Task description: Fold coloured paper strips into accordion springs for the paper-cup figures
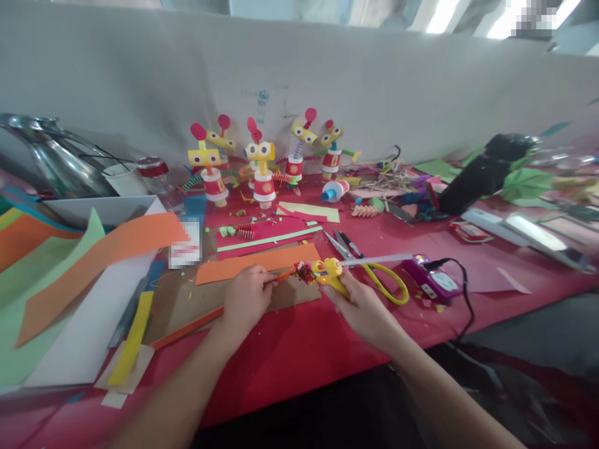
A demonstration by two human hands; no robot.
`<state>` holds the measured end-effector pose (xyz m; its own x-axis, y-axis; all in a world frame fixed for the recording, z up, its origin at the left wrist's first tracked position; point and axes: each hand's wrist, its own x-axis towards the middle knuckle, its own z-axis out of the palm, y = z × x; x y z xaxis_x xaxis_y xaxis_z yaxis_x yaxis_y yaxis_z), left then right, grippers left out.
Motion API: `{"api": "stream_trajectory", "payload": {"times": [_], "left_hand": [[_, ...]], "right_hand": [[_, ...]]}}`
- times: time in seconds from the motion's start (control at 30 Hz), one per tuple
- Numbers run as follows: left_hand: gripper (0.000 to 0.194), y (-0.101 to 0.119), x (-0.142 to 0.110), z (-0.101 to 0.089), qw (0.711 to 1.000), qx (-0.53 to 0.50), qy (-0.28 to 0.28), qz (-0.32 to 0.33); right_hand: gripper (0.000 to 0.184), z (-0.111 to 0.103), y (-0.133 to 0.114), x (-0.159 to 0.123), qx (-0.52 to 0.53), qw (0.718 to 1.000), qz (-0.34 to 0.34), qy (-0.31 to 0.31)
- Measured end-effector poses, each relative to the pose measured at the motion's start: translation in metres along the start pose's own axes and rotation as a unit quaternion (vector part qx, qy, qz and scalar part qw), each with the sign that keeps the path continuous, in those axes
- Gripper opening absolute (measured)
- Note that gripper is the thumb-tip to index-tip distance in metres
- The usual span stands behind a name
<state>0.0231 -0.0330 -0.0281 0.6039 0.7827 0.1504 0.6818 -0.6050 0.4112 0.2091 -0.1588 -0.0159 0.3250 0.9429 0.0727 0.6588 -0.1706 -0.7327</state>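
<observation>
Head view: pinches orange strip (194, 325), trailing toward 8 o'clock, with left hand (246, 296); likely light, creasable, best held by edges. Clasps probably rigid glue gun (333, 268) with right hand (364, 305), toward 3 o'clock.

Landmark: scissors (406, 290). Just left of scissors, right hand (365, 308) grips yellow glue gun (333, 277); farther left, left hand (246, 299) pinches orange paper strip (199, 320). Right of scissors: purple power adapter (433, 280). Behind, to left: paper figures (263, 187). Behind, to right: black bottle (475, 181). Orange sheet (257, 263) left of scissors.
</observation>
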Motion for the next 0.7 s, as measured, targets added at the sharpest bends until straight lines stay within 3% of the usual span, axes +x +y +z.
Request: {"api": "stream_trajectory", "payload": {"times": [0.3,0.53,0.7], "left_hand": [[0.020,-0.003,0.002,0.002,1.000,0.000,-0.005,0.010],[0.017,-0.004,0.002,0.000,1.000,0.003,-0.008,0.000],[0.023,-0.010,0.006,-0.005,0.998,-0.036,-0.042,0.005]], "right_hand": [[0.025,0.009,-0.006,-0.006,-0.181,0.982,-0.026,0.057],[0.021,0.009,-0.018,-0.005,-0.176,0.984,-0.024,0.027],[0.020,0.013,-0.020,-0.004,-0.169,0.985,-0.034,0.015]]}}
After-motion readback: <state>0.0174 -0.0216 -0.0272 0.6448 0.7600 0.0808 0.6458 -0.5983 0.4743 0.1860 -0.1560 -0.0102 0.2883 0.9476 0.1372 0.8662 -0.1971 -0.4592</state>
